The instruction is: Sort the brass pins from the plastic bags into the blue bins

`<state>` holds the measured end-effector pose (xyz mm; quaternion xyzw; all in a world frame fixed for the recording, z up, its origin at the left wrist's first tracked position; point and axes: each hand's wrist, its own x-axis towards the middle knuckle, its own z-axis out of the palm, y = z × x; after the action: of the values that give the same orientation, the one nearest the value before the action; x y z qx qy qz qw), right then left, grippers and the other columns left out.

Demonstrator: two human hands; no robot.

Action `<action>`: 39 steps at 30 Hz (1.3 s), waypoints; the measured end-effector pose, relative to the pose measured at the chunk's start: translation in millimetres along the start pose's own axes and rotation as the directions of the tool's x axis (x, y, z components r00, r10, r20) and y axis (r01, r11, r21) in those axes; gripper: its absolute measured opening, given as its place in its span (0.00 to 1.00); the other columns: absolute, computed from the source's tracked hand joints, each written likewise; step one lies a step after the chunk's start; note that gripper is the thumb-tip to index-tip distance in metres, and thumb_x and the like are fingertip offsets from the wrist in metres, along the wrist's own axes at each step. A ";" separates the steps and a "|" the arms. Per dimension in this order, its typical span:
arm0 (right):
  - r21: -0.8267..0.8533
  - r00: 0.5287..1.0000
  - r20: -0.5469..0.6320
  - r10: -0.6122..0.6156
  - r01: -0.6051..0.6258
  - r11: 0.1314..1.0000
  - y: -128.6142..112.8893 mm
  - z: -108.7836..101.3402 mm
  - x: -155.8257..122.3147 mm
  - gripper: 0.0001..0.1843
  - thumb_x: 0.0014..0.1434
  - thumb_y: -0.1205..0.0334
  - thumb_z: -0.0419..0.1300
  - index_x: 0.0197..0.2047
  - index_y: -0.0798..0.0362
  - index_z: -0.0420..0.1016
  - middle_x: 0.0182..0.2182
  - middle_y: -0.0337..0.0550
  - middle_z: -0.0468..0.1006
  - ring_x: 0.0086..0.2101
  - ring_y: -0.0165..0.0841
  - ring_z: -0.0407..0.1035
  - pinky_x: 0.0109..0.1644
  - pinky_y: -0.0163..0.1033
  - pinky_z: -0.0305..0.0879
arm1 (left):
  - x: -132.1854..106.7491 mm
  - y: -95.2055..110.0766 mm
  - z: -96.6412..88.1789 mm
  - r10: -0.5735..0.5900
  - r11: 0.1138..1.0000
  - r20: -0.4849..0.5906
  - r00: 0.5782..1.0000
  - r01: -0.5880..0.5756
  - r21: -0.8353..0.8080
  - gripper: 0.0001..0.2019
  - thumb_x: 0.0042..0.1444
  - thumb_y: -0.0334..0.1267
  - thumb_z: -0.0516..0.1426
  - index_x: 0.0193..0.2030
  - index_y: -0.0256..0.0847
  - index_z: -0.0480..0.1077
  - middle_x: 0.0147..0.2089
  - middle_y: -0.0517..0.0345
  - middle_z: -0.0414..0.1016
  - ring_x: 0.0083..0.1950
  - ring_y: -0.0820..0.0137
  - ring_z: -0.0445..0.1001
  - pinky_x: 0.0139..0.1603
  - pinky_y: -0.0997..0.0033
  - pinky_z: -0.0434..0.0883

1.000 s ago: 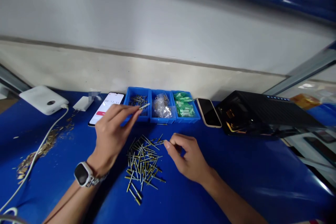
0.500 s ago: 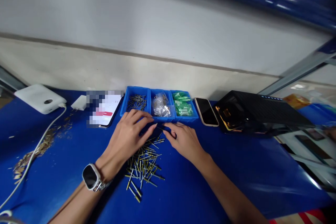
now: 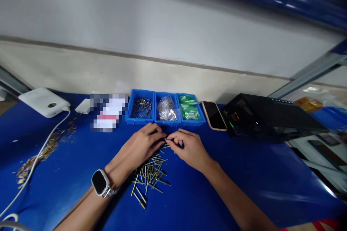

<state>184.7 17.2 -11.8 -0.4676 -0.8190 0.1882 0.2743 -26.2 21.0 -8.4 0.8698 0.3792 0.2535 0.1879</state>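
The blue desk (image 3: 244,187) runs across the view below a pale wall, with a black plastic case (image 3: 271,119) at its right and a white power bank (image 3: 43,101) at its left. Along the back edge sit three joined blue bins: the left bin (image 3: 140,109) holds loose rivets, the middle bin (image 3: 167,109) a clear plastic bag, and the right bin (image 3: 190,108) green packets. In front of them lies a loose pile of blind rivets (image 3: 149,173), brass-coloured with thin steel stems. The left hand (image 3: 142,146) and right hand (image 3: 189,149) come together over the pile's far end, their fingertips (image 3: 173,138) meeting (whether a rivet sits between them is too small to tell). A light pinch on one stem, taken from the pile's edge, would leave its neighbours undisturbed.
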 end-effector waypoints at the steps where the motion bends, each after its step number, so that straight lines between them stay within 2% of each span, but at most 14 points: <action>1: 0.031 1.000 -0.024 -0.008 0.009 0.999 -2.0 -0.4 -0.7 0.03 0.62 0.64 0.61 0.36 0.50 0.77 0.22 0.33 0.71 0.27 0.29 0.67 0.33 0.34 0.60 | -0.3 1.7 -0.8 0.013 1.000 -0.015 1.000 -0.013 -0.009 0.09 0.68 0.36 0.54 0.49 0.40 0.73 0.47 0.52 0.71 0.47 0.65 0.72 0.46 0.62 0.74; 6: 0.066 0.988 -0.137 -0.074 0.084 0.994 -13.4 -4.3 -4.3 0.04 0.62 0.65 0.61 0.37 0.51 0.77 0.23 0.36 0.72 0.27 0.30 0.67 0.31 0.34 0.62 | -1.8 10.0 -4.2 0.043 0.999 -0.162 0.986 -0.045 -0.013 0.09 0.67 0.37 0.54 0.50 0.42 0.74 0.52 0.49 0.66 0.50 0.64 0.70 0.44 0.63 0.73; 11: -0.011 0.970 -0.198 -0.144 0.145 0.989 -23.3 -9.0 -6.4 0.03 0.61 0.67 0.62 0.36 0.50 0.76 0.24 0.36 0.75 0.29 0.31 0.69 0.33 0.36 0.63 | -1.4 16.3 -4.6 0.069 0.995 -0.126 0.990 -0.078 -0.069 0.10 0.69 0.33 0.51 0.50 0.37 0.73 0.43 0.51 0.72 0.41 0.66 0.73 0.39 0.65 0.74; 14: 0.108 0.970 -0.230 -0.080 0.107 0.988 -25.3 -9.8 -8.1 0.04 0.59 0.65 0.64 0.39 0.50 0.74 0.26 0.36 0.75 0.29 0.31 0.68 0.33 0.36 0.65 | -1.3 19.3 -4.1 0.045 0.976 -0.154 0.987 -0.077 -0.205 0.09 0.68 0.32 0.53 0.51 0.38 0.73 0.43 0.53 0.76 0.42 0.68 0.75 0.42 0.67 0.74; 16: 0.243 0.981 -0.193 0.012 0.036 0.969 -24.9 -10.1 -9.1 0.10 0.58 0.65 0.63 0.44 0.51 0.72 0.31 0.39 0.75 0.30 0.31 0.69 0.32 0.35 0.66 | -1.2 21.0 -2.6 -0.001 0.940 -0.196 0.981 -0.067 -0.336 0.09 0.66 0.32 0.56 0.51 0.40 0.73 0.44 0.55 0.77 0.43 0.70 0.76 0.44 0.69 0.75; 18: 0.346 0.996 -0.071 0.053 -0.026 0.938 -23.6 -10.8 -9.4 0.14 0.58 0.65 0.61 0.48 0.52 0.70 0.36 0.42 0.75 0.33 0.32 0.70 0.30 0.35 0.66 | -0.9 21.9 -0.4 -0.045 0.901 -0.242 0.969 -0.065 -0.428 0.10 0.65 0.32 0.58 0.52 0.43 0.75 0.45 0.56 0.77 0.45 0.71 0.76 0.46 0.71 0.75; 20: 0.401 0.998 0.051 0.037 -0.054 0.915 -22.4 -11.8 -9.2 0.08 0.60 0.65 0.58 0.44 0.52 0.71 0.35 0.42 0.74 0.32 0.32 0.70 0.31 0.35 0.66 | -0.9 21.2 1.1 -0.076 0.892 -0.274 0.959 -0.058 -0.449 0.10 0.64 0.33 0.59 0.51 0.45 0.76 0.45 0.56 0.75 0.45 0.71 0.75 0.45 0.70 0.74; 21: 0.411 0.996 0.079 0.026 -0.057 0.910 -22.0 -12.5 -9.0 0.04 0.62 0.65 0.57 0.40 0.52 0.72 0.33 0.40 0.74 0.31 0.31 0.69 0.31 0.35 0.65 | -1.0 20.2 1.0 -0.085 0.897 -0.280 0.956 -0.049 -0.440 0.10 0.63 0.34 0.60 0.51 0.45 0.76 0.45 0.56 0.75 0.45 0.71 0.75 0.45 0.70 0.74; 24: 0.394 0.998 0.058 0.006 -0.028 0.919 -22.6 -15.2 -8.7 0.10 0.65 0.64 0.54 0.32 0.52 0.70 0.28 0.38 0.72 0.29 0.30 0.67 0.33 0.36 0.65 | -2.5 15.0 -3.1 -0.086 0.917 -0.246 0.966 -0.020 -0.398 0.10 0.63 0.37 0.60 0.51 0.45 0.76 0.44 0.56 0.74 0.44 0.70 0.74 0.43 0.69 0.74; 29: 0.245 0.998 0.025 -0.054 0.046 0.968 -25.6 -20.1 -9.3 0.11 0.66 0.65 0.53 0.31 0.51 0.70 0.27 0.38 0.71 0.30 0.31 0.66 0.35 0.37 0.62 | -6.0 7.9 -14.0 0.003 0.956 -0.137 0.991 -0.043 -0.292 0.10 0.67 0.38 0.56 0.51 0.43 0.74 0.46 0.54 0.73 0.46 0.69 0.73 0.46 0.68 0.73; 32: 0.158 0.994 0.037 -0.105 0.098 0.982 -26.5 -21.0 -10.2 0.11 0.65 0.65 0.53 0.31 0.52 0.69 0.26 0.38 0.71 0.31 0.32 0.65 0.34 0.38 0.60 | -6.8 7.9 -15.2 0.058 0.974 -0.075 0.996 -0.073 -0.217 0.10 0.69 0.39 0.53 0.51 0.42 0.74 0.46 0.54 0.72 0.47 0.68 0.73 0.46 0.67 0.73; 34: 0.092 0.990 0.037 -0.134 0.130 0.987 -27.2 -20.1 -11.1 0.14 0.65 0.66 0.52 0.27 0.52 0.65 0.23 0.38 0.69 0.30 0.32 0.64 0.33 0.38 0.58 | -6.7 8.8 -13.5 0.061 0.983 -0.041 0.997 -0.067 -0.169 0.11 0.69 0.39 0.53 0.50 0.42 0.74 0.46 0.54 0.72 0.47 0.68 0.73 0.46 0.66 0.73; 37: 0.016 0.988 -0.034 -0.152 0.152 0.988 -29.9 -17.3 -12.8 0.18 0.64 0.67 0.53 0.22 0.51 0.59 0.19 0.37 0.64 0.27 0.31 0.62 0.30 0.38 0.53 | -6.0 10.6 -9.3 0.064 0.992 -0.055 0.996 -0.069 -0.110 0.11 0.69 0.40 0.52 0.51 0.41 0.73 0.46 0.53 0.73 0.47 0.67 0.73 0.46 0.65 0.74; 39: 0.050 0.989 -0.100 -0.112 0.117 0.992 -32.2 -15.5 -13.5 0.20 0.63 0.66 0.54 0.20 0.51 0.57 0.18 0.36 0.62 0.25 0.31 0.60 0.29 0.38 0.52 | -5.6 12.4 -7.3 0.075 0.994 -0.098 0.992 -0.082 -0.077 0.13 0.69 0.39 0.52 0.57 0.40 0.69 0.48 0.51 0.73 0.47 0.66 0.73 0.47 0.64 0.75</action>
<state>178.6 -9.6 14.8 -0.4206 -0.8246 0.1718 0.3371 -26.7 9.8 2.3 0.8627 0.3426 0.3169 0.1948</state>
